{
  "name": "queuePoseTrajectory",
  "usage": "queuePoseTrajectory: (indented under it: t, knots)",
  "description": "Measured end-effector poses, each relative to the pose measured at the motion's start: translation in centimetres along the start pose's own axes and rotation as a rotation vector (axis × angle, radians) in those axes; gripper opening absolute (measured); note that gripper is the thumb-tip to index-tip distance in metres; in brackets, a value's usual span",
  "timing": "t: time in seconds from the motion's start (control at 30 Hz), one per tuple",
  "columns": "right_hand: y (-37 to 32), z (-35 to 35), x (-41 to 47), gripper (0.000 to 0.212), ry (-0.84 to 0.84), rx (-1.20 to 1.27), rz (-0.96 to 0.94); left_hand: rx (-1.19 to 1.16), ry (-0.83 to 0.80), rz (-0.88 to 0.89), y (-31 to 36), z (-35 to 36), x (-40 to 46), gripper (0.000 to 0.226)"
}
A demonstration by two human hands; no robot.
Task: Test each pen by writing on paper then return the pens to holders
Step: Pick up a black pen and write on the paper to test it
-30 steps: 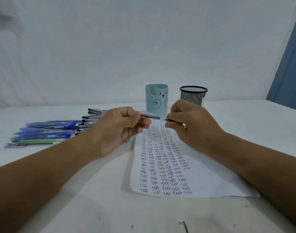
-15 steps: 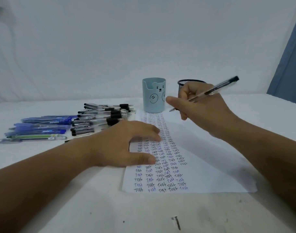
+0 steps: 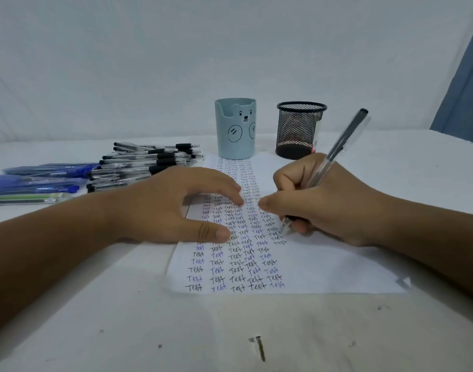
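Fingers [image 3: 289, 181] of the right hand [image 3: 324, 205] are curled round a clear-barrelled black pen [image 3: 334, 154], thumb closing the pinch; the tip is down at the paper [image 3: 337, 267] just right of the written columns, the capped end tilted up and away to the right. Left hand [image 3: 171, 208] lies flat on the sheet's left edge, fingers straight and spread, holding nothing, pressing the paper to the table [image 3: 122, 318]. The sheet carries columns of the word "Test" in black and blue ink, filling its left half. Beyond the sheet's far edge stand two holders: a light blue bear-face cup [image 3: 235, 128] and, just to its right, a black mesh cup [image 3: 300, 130]. On the left of the table lie a pile of black pens [image 3: 144, 165] and, further left, a row of blue pens [image 3: 39, 181] with one green pen [image 3: 26, 196] among them. A dark screw [image 3: 260, 347] lies near the front table edge.
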State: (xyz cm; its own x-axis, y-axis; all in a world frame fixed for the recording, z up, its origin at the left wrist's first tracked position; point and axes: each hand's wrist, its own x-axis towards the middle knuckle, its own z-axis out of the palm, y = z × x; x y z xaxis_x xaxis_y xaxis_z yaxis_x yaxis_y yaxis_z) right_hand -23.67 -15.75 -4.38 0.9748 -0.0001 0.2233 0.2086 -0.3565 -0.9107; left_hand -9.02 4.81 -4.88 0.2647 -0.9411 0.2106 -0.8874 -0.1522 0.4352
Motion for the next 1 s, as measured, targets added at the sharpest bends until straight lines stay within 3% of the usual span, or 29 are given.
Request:
queuePoseTrajectory:
  t: [0.37,0.63,0.9,1.0]
  knots:
    - [0.05,0.16,-0.26,0.046,-0.056,-0.199,-0.007,0.106,-0.021,0.01,-0.76,-0.18,0.04,0.057]
    - [-0.27,0.29,-0.39,0.048,-0.093,-0.189,0.0,0.097,0.024,-0.044,-0.83,0.06,-0.04,0.072]
    - [-0.09,0.29,-0.37,0.046,-0.06,-0.238,-0.015,0.116,0.0,0.007,-0.11,-0.17,-0.32,0.06]
    - [-0.08,0.21,-0.46,0.046,-0.068,-0.229,-0.016,0.107,0.027,-0.047,0.11,-0.23,-0.44,0.073]
